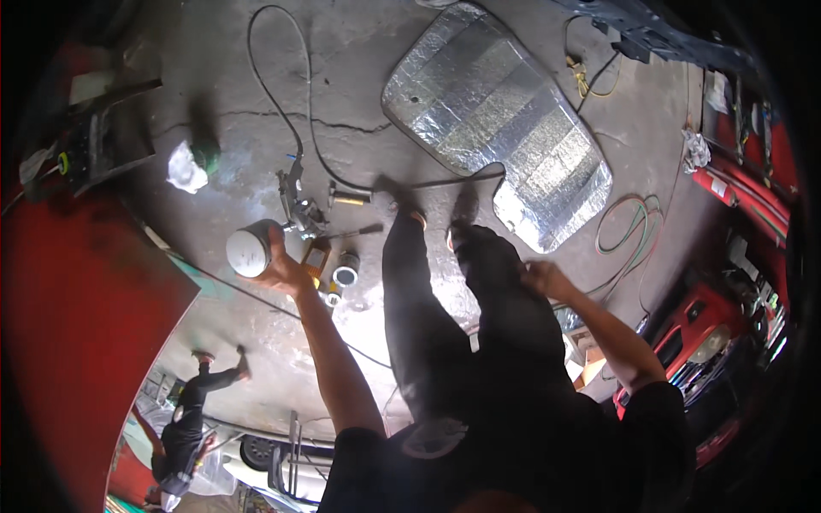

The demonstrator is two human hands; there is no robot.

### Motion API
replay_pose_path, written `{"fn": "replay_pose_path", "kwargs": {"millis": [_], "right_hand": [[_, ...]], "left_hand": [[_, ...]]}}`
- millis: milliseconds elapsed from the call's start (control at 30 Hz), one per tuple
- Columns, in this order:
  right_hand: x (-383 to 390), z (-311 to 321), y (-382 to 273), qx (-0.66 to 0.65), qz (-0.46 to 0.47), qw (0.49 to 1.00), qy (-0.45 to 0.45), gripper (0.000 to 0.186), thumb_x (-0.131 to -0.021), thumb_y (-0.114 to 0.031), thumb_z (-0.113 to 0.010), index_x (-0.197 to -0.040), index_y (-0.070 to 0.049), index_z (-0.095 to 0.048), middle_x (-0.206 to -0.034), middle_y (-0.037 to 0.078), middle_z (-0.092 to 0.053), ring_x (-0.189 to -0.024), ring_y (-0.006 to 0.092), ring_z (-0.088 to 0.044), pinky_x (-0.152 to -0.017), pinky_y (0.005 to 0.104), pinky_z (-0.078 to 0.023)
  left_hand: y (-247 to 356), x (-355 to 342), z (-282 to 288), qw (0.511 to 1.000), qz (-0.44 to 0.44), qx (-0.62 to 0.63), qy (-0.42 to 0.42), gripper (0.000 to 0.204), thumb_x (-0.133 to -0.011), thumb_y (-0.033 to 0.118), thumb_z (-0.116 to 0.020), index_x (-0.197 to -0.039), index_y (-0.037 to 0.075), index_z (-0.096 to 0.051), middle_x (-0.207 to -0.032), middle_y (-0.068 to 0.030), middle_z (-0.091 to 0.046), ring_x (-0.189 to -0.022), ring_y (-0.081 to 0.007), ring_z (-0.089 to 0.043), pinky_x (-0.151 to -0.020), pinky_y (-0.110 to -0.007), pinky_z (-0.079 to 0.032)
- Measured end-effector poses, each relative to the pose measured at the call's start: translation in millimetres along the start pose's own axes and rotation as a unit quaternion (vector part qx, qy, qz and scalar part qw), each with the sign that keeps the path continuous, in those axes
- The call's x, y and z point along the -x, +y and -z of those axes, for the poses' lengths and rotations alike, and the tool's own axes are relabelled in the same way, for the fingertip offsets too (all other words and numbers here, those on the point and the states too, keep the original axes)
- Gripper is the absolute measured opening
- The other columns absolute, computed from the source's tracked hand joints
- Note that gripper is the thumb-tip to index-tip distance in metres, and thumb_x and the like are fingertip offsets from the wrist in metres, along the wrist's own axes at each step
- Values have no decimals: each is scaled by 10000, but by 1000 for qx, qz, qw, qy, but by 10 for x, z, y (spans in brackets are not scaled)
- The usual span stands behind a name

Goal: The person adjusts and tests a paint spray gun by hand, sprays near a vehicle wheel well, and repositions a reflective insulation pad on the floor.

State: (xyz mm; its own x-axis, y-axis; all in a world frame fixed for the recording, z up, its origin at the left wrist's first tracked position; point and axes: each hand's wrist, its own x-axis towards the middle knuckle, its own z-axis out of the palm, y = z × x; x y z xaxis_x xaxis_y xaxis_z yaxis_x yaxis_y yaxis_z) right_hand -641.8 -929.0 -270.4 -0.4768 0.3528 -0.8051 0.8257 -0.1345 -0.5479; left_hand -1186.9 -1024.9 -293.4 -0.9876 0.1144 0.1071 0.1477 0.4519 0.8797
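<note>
A cracked concrete floor [359,51] carries a silver sunshade [496,120], black cable [274,94], coiled hoses [629,227], white rag [186,168] and small metal cylinders [345,275].

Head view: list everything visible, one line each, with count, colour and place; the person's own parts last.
Round can: one, silver-grey, in the left hand.
Spray gun: one, metallic, on the floor beside the can.
Small cans: about three, metal and orange, floor near the left hand.
Hose: one, black, looping across the concrete floor.
Foil sunshade: one, silver, floor ahead.
Coiled hoses: green and red, floor at right.
Rag: one, white, floor at left.
Car panel: one, red, at left.
Another person: one, dark clothes, lower left.
Legs: two, black trousers, centre.
Left hand: gripping the can.
Right hand: resting on the right thigh.
</note>
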Motion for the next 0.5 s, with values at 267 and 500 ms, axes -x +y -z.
{"fn": "replay_pose_path", "kwargs": {"millis": [267, 500], "right_hand": [[-4160, -559, 873, 331, -55, 931, 146, 825, -911, -372, -697, -1579, -96, -301, -1287, 273, -610, -1005, 425, -691, -861, 498, -561], [-5777, -701, 523, 322, -4, 934, 157, 669, -958, -154, -569, -1567, -39, -317, -1108, 288, -669, -990, 398, -716, -784, 513, -592]], "left_hand": [[-800, 210, -808, 995, 24, 98, 6, 612, -794, 125, -845, -1309, -74, -581, -1258, -192, -655, -1080, -307, -645, -1042, -476, -496], [-1244, 303, -1043, 996, -42, 51, 63, 583, -814, 125, -822, -1315, -63, -590, -1211, -168, -673, -1053, -291, -649, -999, -438, -509]]}}
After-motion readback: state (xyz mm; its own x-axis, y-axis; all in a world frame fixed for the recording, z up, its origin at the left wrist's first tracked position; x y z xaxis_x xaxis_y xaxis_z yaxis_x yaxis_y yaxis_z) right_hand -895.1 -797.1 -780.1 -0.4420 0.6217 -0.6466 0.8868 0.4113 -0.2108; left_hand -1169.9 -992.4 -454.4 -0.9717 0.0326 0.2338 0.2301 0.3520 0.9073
